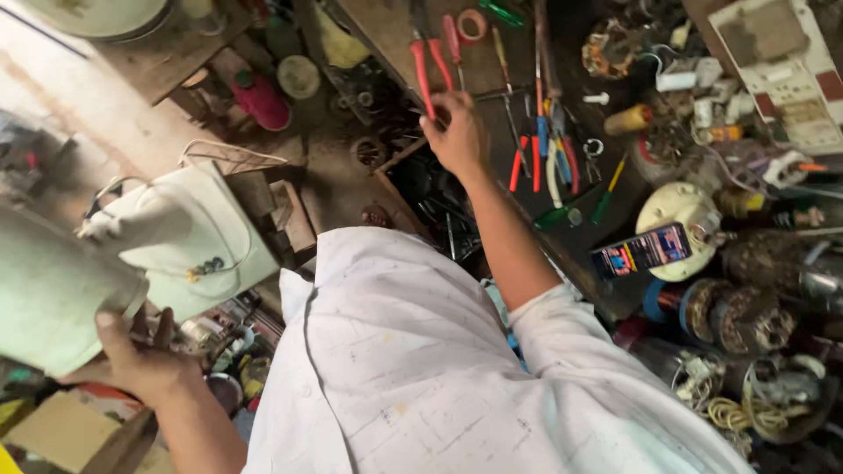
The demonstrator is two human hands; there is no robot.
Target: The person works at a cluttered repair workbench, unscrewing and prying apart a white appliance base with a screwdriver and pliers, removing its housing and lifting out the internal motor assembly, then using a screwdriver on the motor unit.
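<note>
The left hand (pixel 140 355) is down low at the person's side, fingers curled up under the bottom edge of a pale green casing (pixel 57 294) and gripping it, thumb pressed against its face. The casing is tipped toward the camera and blurred at its near end. Just beyond it sits a white box (pixel 206 241) with a thin wire looped across its top, resting among clutter on the dirty floor.

The right arm stretches out over the bench (pixel 386 35), its white sleeve (pixel 571 351) pushed up past the elbow. The right hand (pixel 457 136) lies at the handle ends of the red pliers (pixel 430 66), fingertips touching the grips. I cannot tell whether the fingers have closed round them or only rest there; the back of the hand hides that.

Right of the hand, more tools lie in a loose row: orange-handled cutters (pixel 527 162), a blue-handled tool (pixel 543 132) and a green screwdriver (pixel 606 197). Farther right, a round cream housing (pixel 680 211) carries a small dark carton (pixel 641 252), and wound copper coils (pixel 733 316) crowd the near bench edge.
</note>
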